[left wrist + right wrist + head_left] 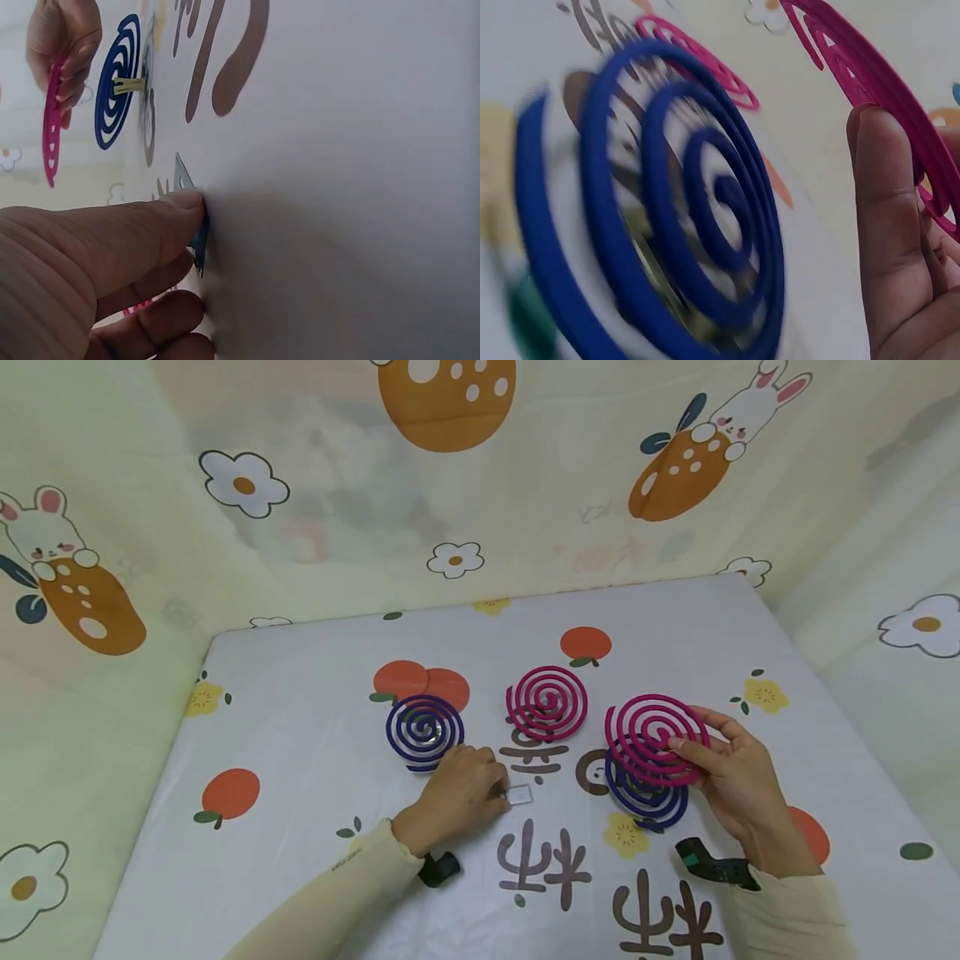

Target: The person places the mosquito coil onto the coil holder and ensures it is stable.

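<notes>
My left hand (pixel 467 789) pinches a small flat metal piece (pixel 519 794) between thumb and fingers, close over the tablecloth; in the left wrist view the metal piece (pixel 201 238) looks thin and pointed at one end. My right hand (pixel 738 772) holds a pink mosquito coil (pixel 663 739) at its right edge, thumb on the upper face. That coil is raised and overlaps a blue mosquito coil (pixel 654 165) in the head view. A yellowish stand (pixel 129 85) props this blue coil above the table.
Another blue mosquito coil (pixel 426 728) sits just beyond my left hand. A second pink coil (pixel 550 700) lies farther back, between the two blue ones. The table wears a printed white cloth (pixel 300 727), and a patterned curtain (pixel 337 527) hangs behind it.
</notes>
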`<state>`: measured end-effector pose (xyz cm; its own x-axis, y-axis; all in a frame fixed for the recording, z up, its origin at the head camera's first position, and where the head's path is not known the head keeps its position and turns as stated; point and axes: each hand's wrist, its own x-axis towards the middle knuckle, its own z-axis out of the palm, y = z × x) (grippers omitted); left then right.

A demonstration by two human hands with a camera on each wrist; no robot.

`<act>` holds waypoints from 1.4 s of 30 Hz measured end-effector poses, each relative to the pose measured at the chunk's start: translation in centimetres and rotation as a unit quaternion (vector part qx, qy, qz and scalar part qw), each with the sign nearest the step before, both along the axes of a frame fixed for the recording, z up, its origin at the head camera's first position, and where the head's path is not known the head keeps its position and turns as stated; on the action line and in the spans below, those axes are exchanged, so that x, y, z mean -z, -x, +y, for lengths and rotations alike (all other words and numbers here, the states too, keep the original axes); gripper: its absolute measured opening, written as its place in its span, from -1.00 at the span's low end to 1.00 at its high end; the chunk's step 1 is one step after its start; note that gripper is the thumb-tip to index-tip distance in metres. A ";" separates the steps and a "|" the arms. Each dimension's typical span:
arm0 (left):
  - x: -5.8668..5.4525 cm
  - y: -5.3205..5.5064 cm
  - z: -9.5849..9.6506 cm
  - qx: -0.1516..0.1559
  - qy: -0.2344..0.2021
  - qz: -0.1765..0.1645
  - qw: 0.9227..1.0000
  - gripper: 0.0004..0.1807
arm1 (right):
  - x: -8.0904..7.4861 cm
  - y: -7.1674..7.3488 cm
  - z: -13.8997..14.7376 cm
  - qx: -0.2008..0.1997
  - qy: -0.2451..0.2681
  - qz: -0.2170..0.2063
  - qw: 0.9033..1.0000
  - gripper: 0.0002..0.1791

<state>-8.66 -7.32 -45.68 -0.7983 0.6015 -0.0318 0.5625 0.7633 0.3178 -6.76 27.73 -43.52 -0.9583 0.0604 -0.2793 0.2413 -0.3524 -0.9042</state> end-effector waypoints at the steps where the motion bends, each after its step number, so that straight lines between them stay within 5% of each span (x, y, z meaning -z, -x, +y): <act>1: 0.0 0.0 0.0 0.000 -0.001 0.000 1.000 -0.82 | 0.0 0.0 -0.5 -0.007 -0.003 0.004 1.000 -0.49; 13: 0.5 -0.9 -0.8 0.003 -0.003 0.061 0.998 -0.69 | -0.4 -0.2 -6.8 -0.071 -0.085 0.022 0.994 -0.43; 23: 0.7 -2.1 -2.5 0.077 0.015 0.102 0.992 -0.54 | -0.3 -0.3 -10.6 -0.112 -0.084 0.022 0.990 -0.38; 42: 0.8 -4.3 -3.1 0.068 0.100 0.012 0.993 -0.13 | 3.2 -0.7 -14.1 -0.126 -0.062 -0.028 0.990 -0.34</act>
<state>-4.32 -10.39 -46.45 -0.7118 0.6876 -0.1434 0.6703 0.7260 0.1538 -6.10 13.66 -46.72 -0.9306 -0.1420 -0.3373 0.3580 -0.1622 -0.9195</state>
